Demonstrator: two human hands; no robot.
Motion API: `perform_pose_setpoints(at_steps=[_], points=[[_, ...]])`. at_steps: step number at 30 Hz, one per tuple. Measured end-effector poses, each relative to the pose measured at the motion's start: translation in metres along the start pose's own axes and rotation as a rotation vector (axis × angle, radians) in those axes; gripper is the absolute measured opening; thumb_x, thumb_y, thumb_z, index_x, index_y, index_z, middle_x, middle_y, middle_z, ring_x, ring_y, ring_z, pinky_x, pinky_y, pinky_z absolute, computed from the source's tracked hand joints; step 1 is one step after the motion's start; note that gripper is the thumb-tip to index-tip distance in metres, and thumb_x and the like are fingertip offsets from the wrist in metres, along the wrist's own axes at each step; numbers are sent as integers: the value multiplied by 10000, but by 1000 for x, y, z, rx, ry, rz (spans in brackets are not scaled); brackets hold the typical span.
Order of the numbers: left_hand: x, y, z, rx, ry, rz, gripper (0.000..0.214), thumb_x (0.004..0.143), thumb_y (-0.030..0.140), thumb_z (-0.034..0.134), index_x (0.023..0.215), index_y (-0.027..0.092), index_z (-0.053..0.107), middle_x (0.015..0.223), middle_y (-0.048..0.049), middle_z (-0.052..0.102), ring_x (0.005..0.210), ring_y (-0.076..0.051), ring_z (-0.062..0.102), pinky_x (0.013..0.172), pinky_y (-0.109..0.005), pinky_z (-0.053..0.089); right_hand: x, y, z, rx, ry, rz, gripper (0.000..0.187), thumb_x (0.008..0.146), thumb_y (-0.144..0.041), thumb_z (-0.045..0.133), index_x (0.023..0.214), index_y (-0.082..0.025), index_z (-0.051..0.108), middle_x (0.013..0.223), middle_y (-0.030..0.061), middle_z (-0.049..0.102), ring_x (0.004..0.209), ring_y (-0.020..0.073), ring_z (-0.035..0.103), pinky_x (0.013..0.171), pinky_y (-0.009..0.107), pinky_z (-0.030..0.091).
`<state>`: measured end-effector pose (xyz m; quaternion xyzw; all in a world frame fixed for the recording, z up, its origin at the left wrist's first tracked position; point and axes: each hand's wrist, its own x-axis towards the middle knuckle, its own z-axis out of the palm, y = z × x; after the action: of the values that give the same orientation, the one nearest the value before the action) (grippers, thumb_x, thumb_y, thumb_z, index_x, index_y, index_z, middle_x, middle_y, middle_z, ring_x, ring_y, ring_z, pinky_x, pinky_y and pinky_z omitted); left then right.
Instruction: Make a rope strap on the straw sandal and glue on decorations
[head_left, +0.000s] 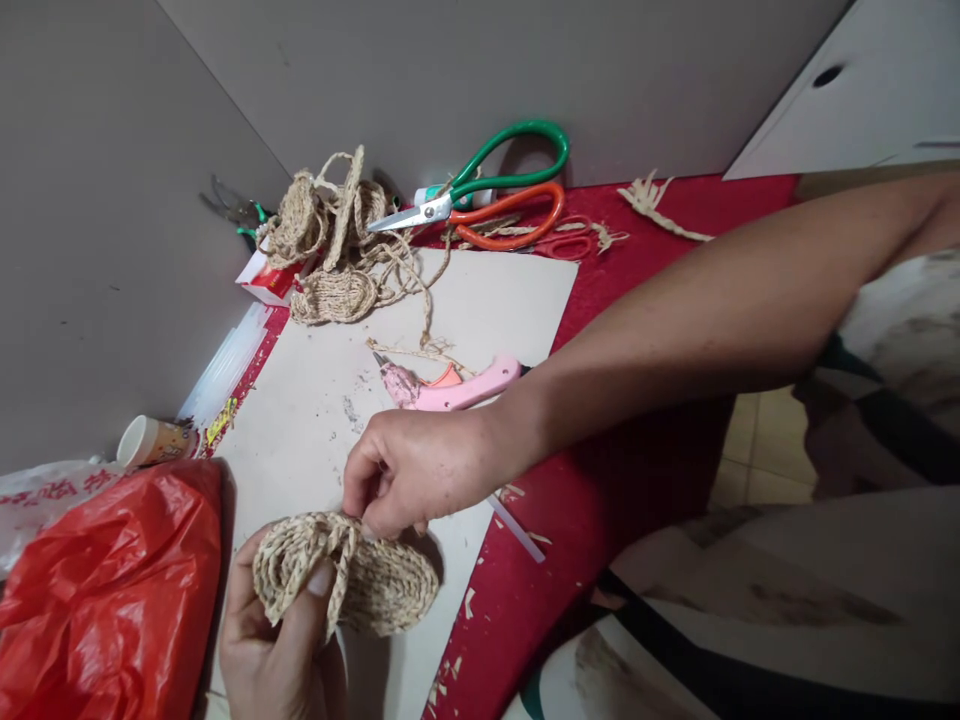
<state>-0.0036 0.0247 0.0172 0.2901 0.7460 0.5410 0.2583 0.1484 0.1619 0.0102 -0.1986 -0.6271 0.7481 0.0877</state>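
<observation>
The person's left hand (281, 640) is clamped on a small woven straw sandal (386, 590), thumb pressed on its front part, at the near left of a pale board (300, 430). The right hand (420, 475) reaches across, its fingertips drawn close at the upper end of the strap; whether they pinch it cannot be told. The right forearm spans the red cloth (600, 530) and hides part of it, and the pink glue gun (469, 388) lies just beyond the right wrist, nozzle towards the far left. At the far edge, large scissors (429, 211) with one green and one orange handle rest against a heap of woven straw pieces (334, 295) and loose cords, with small red-handled scissors (574, 246) beside them. A frayed straw cord (656, 205) lies apart on the cloth, and one clear stick (517, 528) sits near the board's edge

Among the containers, a paper cup (154, 442) lies tipped near a bundle of clear sticks (225, 370); its inside is too hard to make out. A red plastic bag (112, 600) spreads left of the left hand, overlapping a white bag (52, 500) with red print, the contents of both hidden. A red and white box (268, 280) is wedged beside the heap
</observation>
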Motion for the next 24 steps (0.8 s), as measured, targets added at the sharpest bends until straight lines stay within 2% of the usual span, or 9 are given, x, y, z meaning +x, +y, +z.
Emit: perform_pose_setpoints(at_steps=[2,4,6,8,10,11,17,20,24], points=[[1,2,-1,152,-42,179,638,629,319,840,1225,296,613,1088,-42,714,887,-176,687,747,-246,571,1,1,-1,-4,-3,6,140,734,-53,589,734,-186,634,528,-114,535,482,18,511,500,130,410],[2,5,-4,320,-73,467,771,648,262,828,1353,337,526,1303,-46,619,1095,-201,629,869,-264,541,2,2,-1,-63,-12,-27,114,726,-69,617,724,-182,627,553,-93,555,496,33,520,481,141,404],[3,8,-8,505,-125,732,687,694,221,796,1330,331,559,1336,-39,590,1179,-204,577,963,-286,492,2,3,-1,-144,-39,-71,94,713,-82,641,708,-174,620,568,-71,568,509,47,517,463,153,390],[3,12,-13,645,-253,863,457,777,179,721,1209,306,643,1203,-21,658,1086,-171,619,952,-280,493,1,2,-1,-196,-60,-94,93,716,-86,645,694,-168,610,570,-62,569,516,50,503,459,157,377],[1,14,-17,671,-372,855,315,825,150,664,1108,287,674,1060,1,697,943,-137,656,856,-242,528,-1,1,0,-213,-60,-97,99,728,-82,641,689,-166,605,579,-62,570,538,45,500,477,149,374],[0,14,-18,647,-387,827,281,831,154,658,1081,279,677,1018,6,703,891,-129,663,809,-227,538,-2,0,0,-213,-58,-97,97,732,-82,638,692,-166,610,590,-63,575,552,43,502,491,144,377],[-13,14,-9,599,-181,740,254,784,239,718,1034,280,707,933,12,724,799,-142,671,749,-247,550,-4,-1,0,-187,-39,-123,26,748,-151,630,743,-166,651,658,-54,604,600,43,522,528,137,387],[-19,15,-1,537,-128,702,208,758,255,734,965,268,713,881,14,715,752,-139,657,724,-251,546,-4,2,1,-158,-51,-123,20,739,-152,650,744,-169,642,648,-62,593,596,39,516,544,127,398],[-28,16,4,453,-70,581,155,762,266,727,912,241,701,824,11,682,695,-121,615,681,-226,512,-5,3,1,-60,-84,-126,22,758,-175,658,743,-159,657,662,-55,609,614,42,526,549,125,405]])
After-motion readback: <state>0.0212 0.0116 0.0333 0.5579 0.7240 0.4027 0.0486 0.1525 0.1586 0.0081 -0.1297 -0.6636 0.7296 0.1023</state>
